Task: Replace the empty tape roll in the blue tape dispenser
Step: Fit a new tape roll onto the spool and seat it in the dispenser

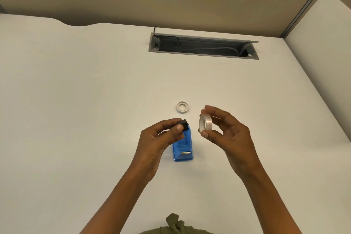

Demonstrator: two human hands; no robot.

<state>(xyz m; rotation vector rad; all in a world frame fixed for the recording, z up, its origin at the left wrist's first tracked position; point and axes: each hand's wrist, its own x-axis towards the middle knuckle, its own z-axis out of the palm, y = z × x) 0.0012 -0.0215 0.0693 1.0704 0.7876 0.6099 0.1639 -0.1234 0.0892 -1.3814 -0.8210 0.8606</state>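
Left grip (pixel 167 131) clamped on black spindle (pixel 183 123), right grip (pixel 222 129) pinching clear tape roll (pixel 205 124), above blue dispenser (pixel 183 148)

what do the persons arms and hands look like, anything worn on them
Both forearms are bare up to the bottom edge of the picture: no sleeves show. The left hand and right hand have no gloves, and no rings, watch or bracelet can be seen. Short, plain fingernails show on the thumbs. Olive-green clothing with a knotted drawstring sits at the waist.
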